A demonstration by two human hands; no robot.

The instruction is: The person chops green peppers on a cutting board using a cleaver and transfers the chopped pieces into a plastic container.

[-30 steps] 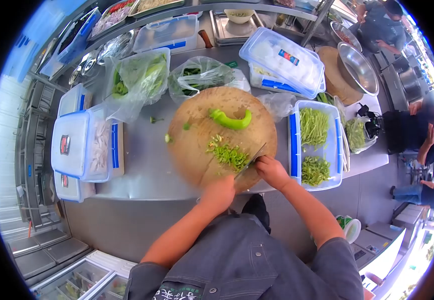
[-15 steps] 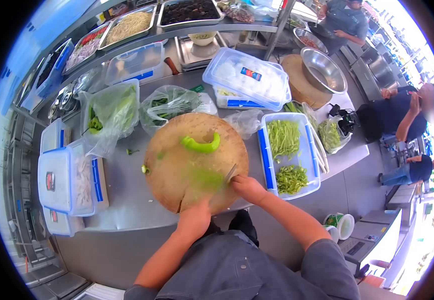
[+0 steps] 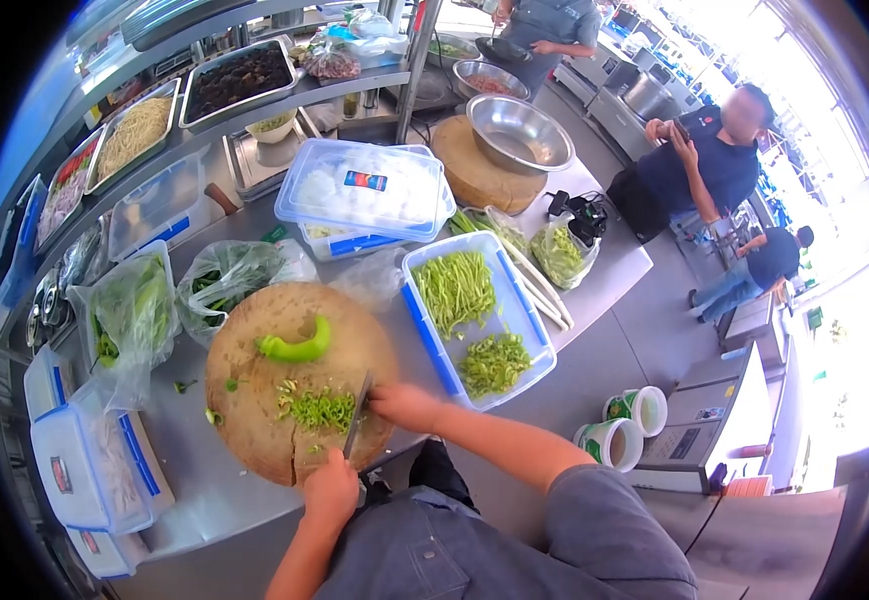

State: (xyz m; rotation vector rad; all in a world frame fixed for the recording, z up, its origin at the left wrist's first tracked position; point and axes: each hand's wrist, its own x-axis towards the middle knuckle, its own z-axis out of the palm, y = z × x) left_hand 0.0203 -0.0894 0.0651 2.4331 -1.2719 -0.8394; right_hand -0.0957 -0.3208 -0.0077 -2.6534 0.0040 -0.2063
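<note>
A knife [image 3: 357,415] stands on edge on the round wooden chopping board [image 3: 244,440], to the right of a pile of chopped green pepper [image 3: 320,410]. My left hand [image 3: 331,487] is closed round the knife's near end at the board's front edge. Curled fingers of my right hand [image 3: 404,406] press at the blade near its far end; their exact hold is partly hidden. A whole green pepper [image 3: 296,343] lies curved on the board behind the chopped pieces. Small green stem ends [image 3: 214,416] lie at the board's left side.
Right of the board is a tub [image 3: 434,352] of cut greens. Behind stand a lidded tub [image 3: 364,190], bagged greens [image 3: 234,285] and a steel bowl [image 3: 521,133]. Lidded containers [image 3: 69,465] line the left. Several people are beyond the table, one [image 3: 694,160] at the right.
My view has swung right, so the table sits further left. The knife and left hand, blurred before, now look sharp, and the chopped pepper shows clearly.
</note>
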